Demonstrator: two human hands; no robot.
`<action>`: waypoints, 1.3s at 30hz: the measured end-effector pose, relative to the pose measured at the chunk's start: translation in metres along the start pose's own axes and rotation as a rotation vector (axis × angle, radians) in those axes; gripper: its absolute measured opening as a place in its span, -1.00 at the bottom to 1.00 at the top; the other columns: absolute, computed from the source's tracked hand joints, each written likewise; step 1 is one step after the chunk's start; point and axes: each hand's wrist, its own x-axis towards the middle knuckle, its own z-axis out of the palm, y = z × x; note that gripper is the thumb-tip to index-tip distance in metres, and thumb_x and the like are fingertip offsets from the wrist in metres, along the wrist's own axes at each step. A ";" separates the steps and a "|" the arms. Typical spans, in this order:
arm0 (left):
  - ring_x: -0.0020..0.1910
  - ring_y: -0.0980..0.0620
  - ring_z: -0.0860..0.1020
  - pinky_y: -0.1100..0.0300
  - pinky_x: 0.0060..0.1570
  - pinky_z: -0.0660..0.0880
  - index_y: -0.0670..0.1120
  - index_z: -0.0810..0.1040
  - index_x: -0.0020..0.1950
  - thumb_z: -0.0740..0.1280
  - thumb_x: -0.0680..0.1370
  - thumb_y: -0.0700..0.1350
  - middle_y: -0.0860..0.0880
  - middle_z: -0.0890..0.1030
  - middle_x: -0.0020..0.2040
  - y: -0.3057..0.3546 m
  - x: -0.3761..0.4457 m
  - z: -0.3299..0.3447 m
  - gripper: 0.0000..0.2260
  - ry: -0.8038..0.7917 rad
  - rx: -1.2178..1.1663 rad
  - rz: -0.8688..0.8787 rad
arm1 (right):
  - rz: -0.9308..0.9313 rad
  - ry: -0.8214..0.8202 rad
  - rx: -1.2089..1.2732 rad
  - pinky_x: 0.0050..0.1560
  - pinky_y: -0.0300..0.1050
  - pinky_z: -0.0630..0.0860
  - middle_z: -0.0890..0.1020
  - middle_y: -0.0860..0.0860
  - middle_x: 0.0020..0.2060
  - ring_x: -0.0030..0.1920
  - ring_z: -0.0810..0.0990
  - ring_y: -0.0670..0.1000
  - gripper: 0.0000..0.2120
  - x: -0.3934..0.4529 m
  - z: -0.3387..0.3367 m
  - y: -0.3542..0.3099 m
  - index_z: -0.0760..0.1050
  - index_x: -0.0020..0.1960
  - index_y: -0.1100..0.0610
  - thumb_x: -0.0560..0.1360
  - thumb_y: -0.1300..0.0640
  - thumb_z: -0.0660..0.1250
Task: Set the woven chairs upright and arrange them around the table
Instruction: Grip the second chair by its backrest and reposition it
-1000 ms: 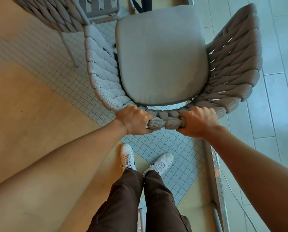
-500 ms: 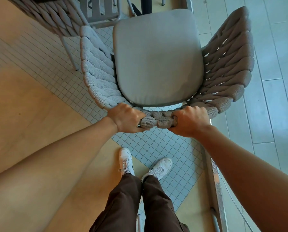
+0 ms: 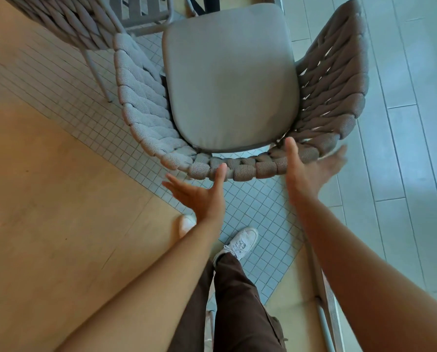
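A grey woven chair [image 3: 141, 97] with a smooth grey seat cushion [image 3: 227, 80] stands upright right below me, its curved rope back nearest to me. My left hand [image 3: 199, 196] is open just behind the back rim, thumb tip touching the weave. My right hand [image 3: 306, 171] is open too, fingers spread, thumb against the rim and the fingers off to its right. Neither hand grips the chair. A dark table post [image 3: 211, 3] shows at the top edge beyond the seat.
A second woven chair [image 3: 72, 21] stands at the upper left with a thin metal leg [image 3: 98, 74] on the small-tile floor. A metal floor track [image 3: 324, 301] runs at the lower right. My feet in white shoes [image 3: 240, 242] are just behind the chair.
Both hands were closed on the chair's back rim; now they have let go and opened. The chair sits a little farther forward toward the table post.
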 end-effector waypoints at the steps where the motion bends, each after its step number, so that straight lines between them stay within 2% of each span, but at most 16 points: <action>1: 0.63 -0.08 -0.06 -0.20 0.55 0.11 0.09 -0.29 0.64 0.58 0.30 0.30 0.01 -0.21 0.66 0.003 -0.003 0.006 0.26 -0.036 -0.168 -0.159 | 0.285 -0.024 0.197 0.52 0.29 0.27 0.09 0.19 0.64 0.58 0.23 0.23 0.26 -0.001 0.006 -0.006 -0.16 0.69 0.03 0.33 -0.29 0.59; 2: 0.60 -0.12 0.11 -0.20 0.45 0.33 0.18 -0.27 0.62 0.62 0.27 0.27 0.04 -0.09 0.65 0.006 -0.003 0.011 0.26 -0.081 -0.344 -0.300 | 0.498 -0.075 0.355 0.36 0.38 0.45 0.24 0.18 0.59 0.49 0.39 0.27 0.29 -0.002 0.011 -0.011 -0.16 0.68 0.01 0.29 -0.25 0.64; 4: 0.42 -0.19 0.43 -0.21 0.11 0.61 0.29 -0.04 0.59 0.66 0.28 0.14 0.00 0.26 0.56 0.012 0.002 0.021 0.10 -0.171 -0.631 -0.481 | 0.667 -0.172 0.607 0.03 0.52 0.59 0.45 0.18 0.42 0.26 0.60 0.31 0.17 -0.001 0.021 -0.013 -0.01 0.64 0.02 0.30 -0.09 0.69; 5: 0.32 -0.20 0.53 -0.21 0.00 0.64 0.23 0.14 0.55 0.66 0.32 0.04 -0.06 0.41 0.49 0.013 0.007 0.025 -0.04 -0.194 -0.706 -0.501 | 0.695 -0.191 0.680 -0.03 0.55 0.59 0.51 0.17 0.35 0.18 0.65 0.31 0.04 0.000 0.026 -0.011 0.10 0.60 0.05 0.34 0.00 0.68; 7: 0.19 -0.19 0.63 -0.15 -0.11 0.66 0.04 0.34 0.43 0.61 0.38 -0.14 -0.13 0.58 0.34 0.017 0.015 0.032 -0.29 -0.205 -0.724 -0.486 | 0.730 -0.221 0.703 0.04 0.52 0.58 0.60 0.19 0.28 0.13 0.68 0.31 -0.29 0.007 0.034 -0.010 0.32 0.50 0.11 0.46 0.12 0.59; 9: 0.16 -0.16 0.65 -0.03 -0.16 0.65 -0.06 0.38 0.41 0.53 0.43 -0.26 -0.17 0.61 0.29 0.020 0.017 0.035 -0.39 -0.198 -0.697 -0.467 | 0.790 -0.272 0.683 0.15 0.47 0.56 0.63 0.23 0.26 0.14 0.68 0.32 -0.50 0.013 0.037 -0.014 0.42 0.43 0.16 0.54 0.19 0.46; 13: 0.19 -0.16 0.64 0.03 -0.20 0.64 -0.13 0.36 0.44 0.47 0.45 -0.32 -0.21 0.60 0.29 0.026 0.019 0.036 -0.41 -0.191 -0.722 -0.463 | 0.814 -0.284 0.646 0.15 0.46 0.55 0.63 0.23 0.27 0.14 0.67 0.32 -0.51 0.014 0.038 -0.024 0.41 0.44 0.17 0.52 0.29 0.33; 17: 0.21 -0.22 0.62 -0.09 -0.10 0.67 -0.15 0.34 0.43 0.46 0.41 -0.34 -0.26 0.57 0.31 0.033 0.027 0.037 -0.38 -0.171 -0.726 -0.441 | 0.763 -0.267 0.653 0.12 0.47 0.56 0.60 0.24 0.29 0.15 0.67 0.29 -0.47 0.011 0.041 -0.035 0.38 0.43 0.17 0.48 0.35 0.32; 21: 0.23 -0.23 0.61 -0.11 -0.07 0.67 -0.23 0.30 0.47 0.46 0.41 -0.34 -0.31 0.55 0.33 0.036 0.035 0.031 -0.34 -0.194 -0.732 -0.443 | 0.731 -0.242 0.655 0.03 0.50 0.58 0.60 0.25 0.15 0.14 0.67 0.31 -0.50 0.004 0.046 -0.039 0.37 0.39 0.18 0.47 0.39 0.30; 24: 0.23 -0.24 0.61 -0.21 0.00 0.65 -0.19 0.29 0.46 0.47 0.42 -0.35 -0.30 0.54 0.33 0.034 0.040 0.028 -0.34 -0.193 -0.743 -0.432 | 0.716 -0.253 0.643 0.03 0.49 0.58 0.58 0.25 0.15 0.16 0.66 0.30 -0.50 0.000 0.049 -0.040 0.36 0.39 0.19 0.48 0.39 0.29; 27: 0.19 -0.21 0.63 -0.18 -0.01 0.66 -0.14 0.30 0.43 0.48 0.42 -0.33 -0.27 0.56 0.31 0.033 0.041 0.031 -0.36 -0.181 -0.732 -0.431 | 0.721 -0.267 0.645 0.05 0.46 0.59 0.59 0.24 0.11 0.08 0.68 0.26 -0.54 0.003 0.048 -0.040 0.37 0.37 0.19 0.49 0.38 0.31; 30: 0.14 -0.18 0.66 -0.13 -0.06 0.67 -0.09 0.31 0.42 0.51 0.43 -0.31 -0.23 0.59 0.27 0.031 0.043 0.030 -0.36 -0.194 -0.732 -0.429 | 0.699 -0.286 0.646 0.01 0.43 0.62 0.59 0.23 0.09 -0.01 0.67 0.23 -0.71 0.001 0.047 -0.037 0.40 0.20 0.16 0.53 0.33 0.35; 33: 0.13 -0.13 0.66 -0.16 -0.06 0.67 -0.02 0.34 0.41 0.58 0.42 -0.19 -0.14 0.62 0.24 0.028 0.043 0.022 -0.36 -0.254 -0.661 -0.430 | 0.650 -0.318 0.622 0.05 0.40 0.63 0.58 0.24 0.20 0.10 0.66 0.25 -0.59 -0.003 0.045 -0.031 0.39 0.36 0.18 0.56 0.25 0.40; 35: 0.19 -0.05 0.60 -0.15 -0.04 0.66 0.04 0.32 0.38 0.62 0.37 0.04 -0.03 0.58 0.25 0.027 0.041 0.010 -0.30 -0.308 -0.459 -0.447 | 0.594 -0.355 0.515 0.09 0.32 0.65 0.60 0.21 0.19 0.12 0.66 0.19 -0.58 -0.013 0.040 -0.028 0.42 0.36 0.17 0.56 0.15 0.44; 37: 0.27 -0.03 0.51 -0.15 0.08 0.61 0.12 0.28 0.39 0.57 0.32 0.26 0.03 0.51 0.33 0.027 0.040 -0.004 -0.23 -0.377 -0.165 -0.406 | 0.471 -0.396 0.289 0.17 0.25 0.61 0.61 0.11 0.21 0.17 0.62 0.11 -0.58 -0.029 0.033 -0.024 0.46 0.32 0.09 0.54 -0.04 0.43; 39: 0.34 -0.05 0.46 -0.15 0.25 0.50 0.08 0.31 0.48 0.46 0.33 0.41 0.01 0.47 0.41 0.027 0.041 -0.022 -0.17 -0.464 0.108 -0.304 | 0.317 -0.445 0.031 0.32 0.20 0.49 0.55 0.11 0.34 0.32 0.53 0.14 -0.35 -0.046 0.024 -0.016 0.37 0.48 0.08 0.52 -0.24 0.37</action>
